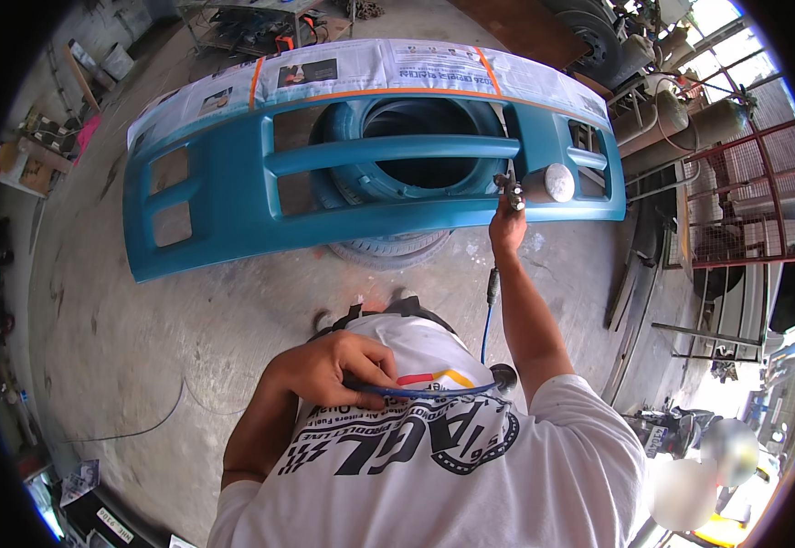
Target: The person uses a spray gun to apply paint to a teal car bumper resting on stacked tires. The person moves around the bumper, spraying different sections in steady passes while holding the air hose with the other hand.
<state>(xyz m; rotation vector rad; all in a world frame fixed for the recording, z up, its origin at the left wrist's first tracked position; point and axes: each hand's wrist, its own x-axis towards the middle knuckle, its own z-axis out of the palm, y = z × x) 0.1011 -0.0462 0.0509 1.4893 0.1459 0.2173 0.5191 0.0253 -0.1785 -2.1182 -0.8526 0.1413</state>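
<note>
A teal vehicle bumper (224, 205) lies in front of me across a stack of tyres (347, 178). Newspaper sheets (365, 71) cover its far edge, held with orange tape (256, 84). My right hand (507, 230) grips a spray gun (509, 190) above the bumper's near right part; its pale cup (551, 184) points to the right. At my chest, my left hand (338, 367) is closed around a blue air hose (448, 394). More hose hangs below a connector (493, 288) by my right wrist.
Gas cylinders (667, 119) and a red metal mesh frame (763, 192) stand at the right. A metal table (256, 7) is at the far side. A thin hose (137, 433) trails over the concrete floor (96, 320) on the left. A motorcycle (690, 438) is at the lower right.
</note>
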